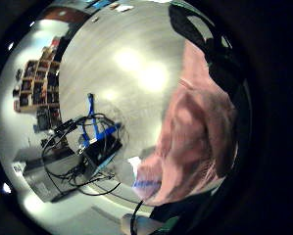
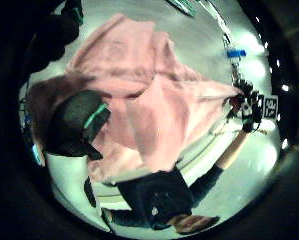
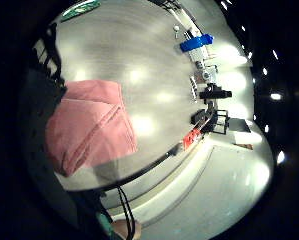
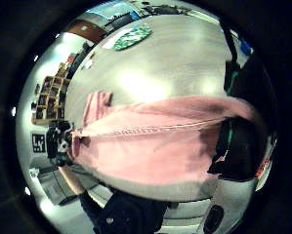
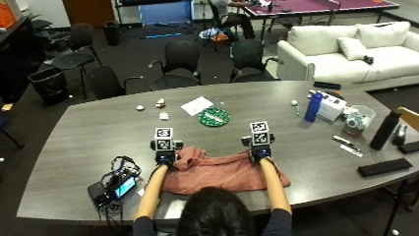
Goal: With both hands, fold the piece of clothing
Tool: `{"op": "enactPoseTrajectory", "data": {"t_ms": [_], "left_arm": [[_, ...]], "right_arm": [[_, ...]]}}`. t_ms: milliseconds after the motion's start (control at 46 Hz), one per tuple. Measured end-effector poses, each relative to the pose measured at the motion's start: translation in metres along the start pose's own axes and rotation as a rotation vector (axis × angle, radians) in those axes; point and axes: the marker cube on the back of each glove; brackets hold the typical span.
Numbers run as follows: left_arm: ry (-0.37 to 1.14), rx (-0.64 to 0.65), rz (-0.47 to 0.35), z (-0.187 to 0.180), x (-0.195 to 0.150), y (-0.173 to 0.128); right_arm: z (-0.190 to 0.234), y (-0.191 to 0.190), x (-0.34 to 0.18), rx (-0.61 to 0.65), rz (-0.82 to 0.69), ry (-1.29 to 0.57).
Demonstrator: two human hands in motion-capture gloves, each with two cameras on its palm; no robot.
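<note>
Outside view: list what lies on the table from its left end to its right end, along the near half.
Black device with cables → left hand → pink garment → right hand → pens → flat black case.

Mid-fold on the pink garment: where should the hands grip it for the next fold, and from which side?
Probably grip the pink garment at its two far corners, where the left hand and right hand already sit, coming from above. It lies flat and wide across the table, so lifting the far edge toward the person should fold it evenly.
</note>
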Motion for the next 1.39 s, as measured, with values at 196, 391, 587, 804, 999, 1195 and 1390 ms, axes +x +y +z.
{"op": "enactPoseTrajectory", "data": {"t_ms": [196,391,587,804,999,1195,1390], "left_arm": [[0.264,0.027,-0.059,-0.010,-0.026,0.007],[0.336,0.114,0.141,0.023,-0.007,0.017],[0.020,0.009,0.140,0.064,0.017,0.066],[-0.133,-0.078,0.093,0.106,0.012,0.032],[-0.125,-0.148,0.069,0.108,0.014,0.022],[-0.099,-0.185,0.068,0.106,0.021,0.028],[-0.002,-0.229,0.066,0.099,0.035,0.037]], "right_arm": [[0.017,-0.009,0.013,0.061,0.058,-0.003],[0.029,0.019,0.053,-0.169,0.228,-0.155],[0.086,0.025,0.059,-0.192,0.352,-0.080],[0.108,0.019,0.045,-0.196,0.322,-0.139],[0.107,0.024,0.049,-0.148,0.382,-0.094],[0.104,0.028,0.039,-0.007,0.307,-0.143],[0.107,0.017,0.062,0.027,0.350,-0.175]]}}
